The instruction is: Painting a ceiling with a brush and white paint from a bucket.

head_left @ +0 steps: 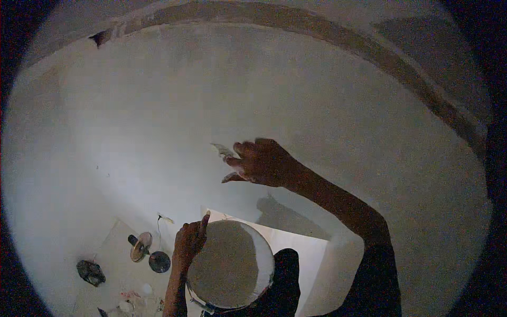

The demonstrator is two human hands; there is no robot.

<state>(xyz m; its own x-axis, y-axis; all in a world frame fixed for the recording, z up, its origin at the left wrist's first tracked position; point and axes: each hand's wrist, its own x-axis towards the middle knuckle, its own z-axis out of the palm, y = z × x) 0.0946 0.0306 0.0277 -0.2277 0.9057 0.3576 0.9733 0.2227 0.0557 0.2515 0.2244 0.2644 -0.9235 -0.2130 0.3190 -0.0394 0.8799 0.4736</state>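
Note:
My right hand [260, 162] is raised in front of the pale wall, its fingers bent around a small, flat, whitish piece [223, 151] that looks smeared with paste. The piece's exact kind is too blurred to tell. White smears show on the fingers and thumb. Lower down, my left hand [191, 239] grips the side of a round bucket [273, 262], with one finger stretched up along its rim. Seen from above, the bucket holds a smooth, pale grey mass [224, 264], partly in shadow. A wire handle [200, 302] hangs at its near side.
Below left on the floor are a dark lumpy bundle [91, 272], a round disc-like object [140, 247] and a dark round object [159, 261]. Small scraps lie nearer. A white board or sheet [306, 244] is behind the bucket. A brown band [317, 29] curves along the wall's top.

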